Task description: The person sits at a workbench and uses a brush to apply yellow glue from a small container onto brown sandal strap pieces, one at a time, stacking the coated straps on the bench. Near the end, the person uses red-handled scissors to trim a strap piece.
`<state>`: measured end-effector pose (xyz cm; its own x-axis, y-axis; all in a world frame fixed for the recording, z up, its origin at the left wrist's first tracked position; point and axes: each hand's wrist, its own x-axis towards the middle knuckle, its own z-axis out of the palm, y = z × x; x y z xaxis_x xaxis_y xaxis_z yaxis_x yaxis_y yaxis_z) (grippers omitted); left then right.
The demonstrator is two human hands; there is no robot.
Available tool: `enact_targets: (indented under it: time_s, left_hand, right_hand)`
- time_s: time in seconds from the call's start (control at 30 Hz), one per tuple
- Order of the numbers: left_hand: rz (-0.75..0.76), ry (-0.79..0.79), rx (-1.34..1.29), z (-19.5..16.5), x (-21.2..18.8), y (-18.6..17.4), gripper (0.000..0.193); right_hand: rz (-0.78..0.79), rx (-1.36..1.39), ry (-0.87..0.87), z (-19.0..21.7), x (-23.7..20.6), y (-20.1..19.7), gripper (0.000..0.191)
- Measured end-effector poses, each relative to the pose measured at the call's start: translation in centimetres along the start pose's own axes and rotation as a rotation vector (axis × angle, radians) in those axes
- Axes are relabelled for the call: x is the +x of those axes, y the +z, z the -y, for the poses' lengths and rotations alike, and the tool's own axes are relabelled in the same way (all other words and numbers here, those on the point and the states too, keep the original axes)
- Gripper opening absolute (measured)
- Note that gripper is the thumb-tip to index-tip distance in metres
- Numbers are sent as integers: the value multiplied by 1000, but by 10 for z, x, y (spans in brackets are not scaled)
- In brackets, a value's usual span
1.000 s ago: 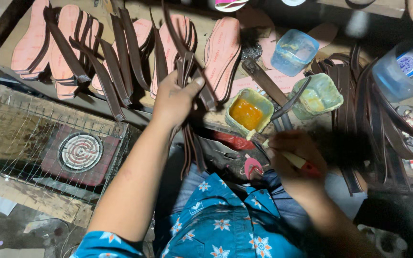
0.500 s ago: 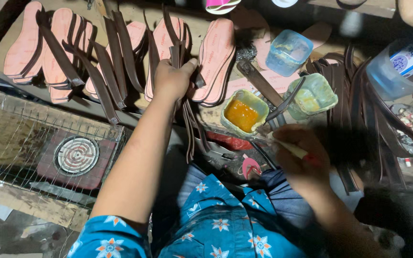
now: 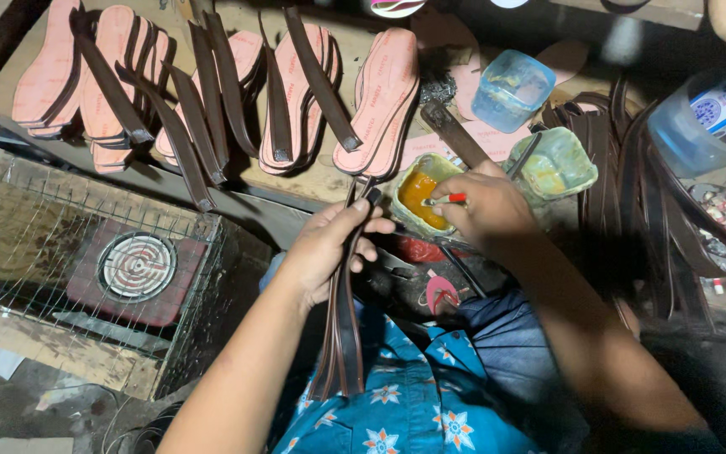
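- Fingers [image 3: 361, 220] of the left hand [image 3: 329, 248] curl closed around a bundle of dark brown straps [image 3: 342, 328], gripping it near its upper end.
- From that grip the straps hang down over the person's lap, across a blue shirt with a flower print [image 3: 397, 412].
- Just right of the left hand, the right hand [image 3: 485, 206] pinches a small brush with a red handle [image 3: 447, 200] between thumb and fingertips.
- Its tip sits over a small green tub of orange glue [image 3: 420, 195], just above and right of the left hand; whether the tip touches the glue is hard to tell.
- Above the left hand, pink sandal soles [image 3: 384, 101] lie in a row on a wooden bench [image 3: 313, 181], with more brown straps laid across them.
- Right of the right hand stands a second green tub [image 3: 560, 164], and above it a clear blue plastic tub [image 3: 510, 88].
- Further right of that hand, a heap of dark straps [image 3: 632, 193] drapes over the bench edge.
- Left of the left hand, a wire mesh frame [image 3: 35, 227] covers a round electric heating coil [image 3: 136, 265].
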<state>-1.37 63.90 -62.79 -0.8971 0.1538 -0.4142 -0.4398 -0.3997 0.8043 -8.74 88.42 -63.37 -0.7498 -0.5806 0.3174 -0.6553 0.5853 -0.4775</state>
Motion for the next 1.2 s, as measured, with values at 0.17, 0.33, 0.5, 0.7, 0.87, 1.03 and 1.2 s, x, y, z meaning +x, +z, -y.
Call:
enact_targets:
  time_s: [0.17,0.33,0.5,0.7,0.87,1.03,1.2]
  left_hand:
    - [51,-1,-91,8,2,-12,32]
    - [22,56,-187,16,4,-24,36]
    - [-36,23,-210,18,7,-31,29]
    - [78,32,-300,15,6,-20,28]
    - [-8,50,-167,27,12,-1,18]
    - [-41,10,-158,36,15,12,19]
    - [-54,-32,-200,33,14,9,22]
  right_hand:
    - [53,59,86,10,7,8,17]
    - [-156,248,258,21,2,3,19]
    - [-276,403,292,25,-14,-7,21]
    - [-317,996,339,29,-29,-11,15]
    - [-433,770,335,26,-44,-7,17]
    - [-438,706,367,26,-53,5,18]
    - [-512,859,250,26,-49,7,20]
